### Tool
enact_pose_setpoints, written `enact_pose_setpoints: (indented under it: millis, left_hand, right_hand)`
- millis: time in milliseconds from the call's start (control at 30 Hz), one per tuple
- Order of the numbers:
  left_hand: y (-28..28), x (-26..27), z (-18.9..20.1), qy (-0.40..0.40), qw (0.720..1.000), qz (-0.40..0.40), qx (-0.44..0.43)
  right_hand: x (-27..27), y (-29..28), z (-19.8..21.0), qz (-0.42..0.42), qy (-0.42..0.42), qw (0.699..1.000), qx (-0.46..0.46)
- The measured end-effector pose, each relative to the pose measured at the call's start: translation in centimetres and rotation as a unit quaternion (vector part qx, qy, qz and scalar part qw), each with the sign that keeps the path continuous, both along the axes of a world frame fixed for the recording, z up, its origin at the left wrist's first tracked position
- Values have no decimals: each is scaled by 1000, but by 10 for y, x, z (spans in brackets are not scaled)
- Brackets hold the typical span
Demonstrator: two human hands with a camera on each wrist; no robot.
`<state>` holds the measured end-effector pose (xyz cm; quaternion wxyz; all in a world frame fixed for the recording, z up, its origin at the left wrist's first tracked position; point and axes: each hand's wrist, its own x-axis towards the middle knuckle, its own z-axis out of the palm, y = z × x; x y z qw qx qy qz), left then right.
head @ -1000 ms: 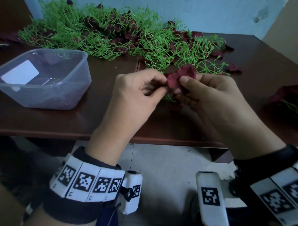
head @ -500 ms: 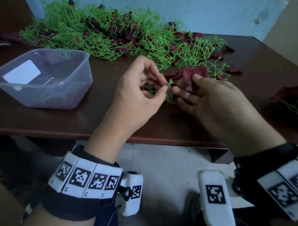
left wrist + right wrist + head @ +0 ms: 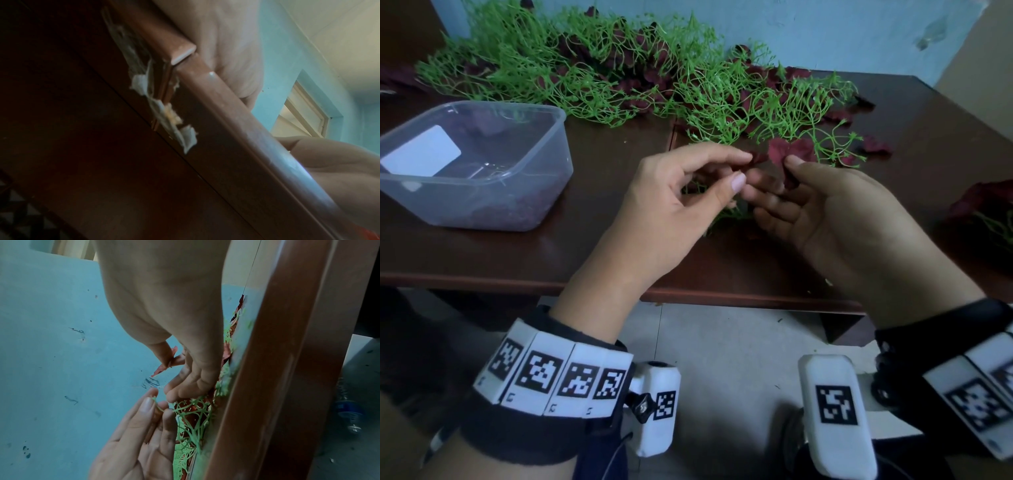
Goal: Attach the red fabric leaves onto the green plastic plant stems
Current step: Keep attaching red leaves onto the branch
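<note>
A dark red fabric leaf (image 3: 782,152) is pinched under the thumb of my right hand (image 3: 777,173). In the right wrist view the same leaf (image 3: 162,369) sticks out between that thumb and the fingers. My left hand (image 3: 741,170) sits just left of it, fingertips nearly touching the right ones. The right wrist view shows the left hand (image 3: 159,407) pinching the tip of a green plastic stem (image 3: 191,415). That sprig (image 3: 729,214) lies on the table under both hands. The left wrist view shows only the table edge and the heels of the hands.
A long heap of green stems (image 3: 619,75) with red leaves runs along the back of the dark wooden table (image 3: 517,260). A clear plastic tub (image 3: 561,116) with red leaves in its bottom stands at the left. More red leaves (image 3: 983,202) lie at the right edge.
A second ago both hands were pressed together on the red leaf. They have drawn slightly apart; the left now pinches a stem tip and the right keeps the leaf.
</note>
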<state>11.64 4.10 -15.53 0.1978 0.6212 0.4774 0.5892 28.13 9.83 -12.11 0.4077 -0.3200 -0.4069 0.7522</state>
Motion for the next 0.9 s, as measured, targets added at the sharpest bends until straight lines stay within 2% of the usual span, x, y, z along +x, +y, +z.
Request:
enact_pose_setpoints:
  millis: [233,367,533,900]
  left_hand:
    - [1,-2,-1,-16,999,16,30]
    - [5,-5,-3,32,997,21,69]
    - [5,-7,-4,27,996,32,75]
    - [3,-3,-4,46,992,69,99]
  right_hand:
    - [-1,-4,0,23,26,999,13]
    - [-3,-5,1,31,61,998,14]
    - [-5,-5,0,23,83,996,14]
    - [-5,-6,0,20,63,997,32]
